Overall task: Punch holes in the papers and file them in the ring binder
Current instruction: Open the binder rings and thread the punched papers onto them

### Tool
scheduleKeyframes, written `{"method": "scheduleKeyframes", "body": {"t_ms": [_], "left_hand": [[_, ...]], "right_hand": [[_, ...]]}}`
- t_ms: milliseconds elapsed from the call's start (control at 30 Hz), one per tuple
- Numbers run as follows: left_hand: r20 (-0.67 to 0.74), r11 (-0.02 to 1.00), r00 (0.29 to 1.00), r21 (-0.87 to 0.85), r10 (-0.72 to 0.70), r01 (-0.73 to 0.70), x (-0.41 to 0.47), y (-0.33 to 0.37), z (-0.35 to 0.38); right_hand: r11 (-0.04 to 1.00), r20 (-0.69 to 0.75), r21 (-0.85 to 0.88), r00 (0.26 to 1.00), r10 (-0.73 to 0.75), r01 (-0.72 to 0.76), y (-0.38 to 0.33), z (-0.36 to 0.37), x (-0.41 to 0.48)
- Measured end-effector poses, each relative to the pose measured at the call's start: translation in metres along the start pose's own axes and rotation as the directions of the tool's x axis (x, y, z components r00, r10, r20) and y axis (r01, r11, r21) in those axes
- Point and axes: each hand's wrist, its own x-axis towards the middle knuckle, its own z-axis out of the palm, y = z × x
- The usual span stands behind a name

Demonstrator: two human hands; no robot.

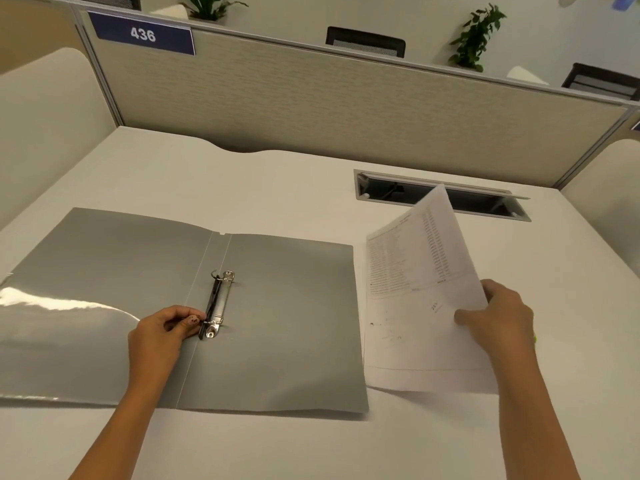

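A grey ring binder [284,323] lies open and flat on the white desk. Its metal ring mechanism [219,306] sits by the spine, rings apart at the top. My left hand [166,330] rests on the left cover, fingers pinching the lower end of the mechanism. To the right of the binder, my right hand [498,317] grips the right edge of printed paper sheets [415,299], their far end lifted off the desk and tilted up. No hole punch is in view.
A rectangular cable slot [485,206] with an open flap lies in the desk behind the papers. A beige partition [346,109] with a blue "436" sign [143,34] closes the back. Rounded side panels stand left and right.
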Motion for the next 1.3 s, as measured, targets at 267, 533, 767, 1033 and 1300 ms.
{"method": "scheduleKeyframes", "body": {"t_ms": [267, 533, 767, 1033, 1300], "left_hand": [[0.176, 0.993, 0.981, -0.074, -0.08, 0.094, 0.007, 0.001, -0.007], [0.089, 0.996, 0.995, -0.072, -0.047, 0.053, 0.014, 0.022, -0.01], [0.196, 0.963, 0.967, -0.18, -0.163, 0.199, 0.029, 0.041, 0.006], [0.304, 0.866, 0.906, -0.316, -0.294, 0.387, 0.039, 0.047, 0.021], [0.261, 0.771, 0.9, -0.465, -0.35, 0.435, 0.044, 0.05, 0.029]], "right_hand": [[0.956, 0.137, 0.249, 0.971, -0.194, 0.156, -0.055, -0.02, -0.035], [0.879, 0.396, 0.473, 0.877, -0.271, 0.058, -0.091, 0.021, -0.042], [0.884, 0.569, 0.45, 0.804, -0.174, -0.128, -0.092, 0.081, -0.041], [0.851, 0.623, 0.439, 0.78, -0.058, -0.288, -0.071, 0.119, -0.035], [0.822, 0.62, 0.457, 0.784, -0.02, -0.341, -0.06, 0.126, -0.029]]}}
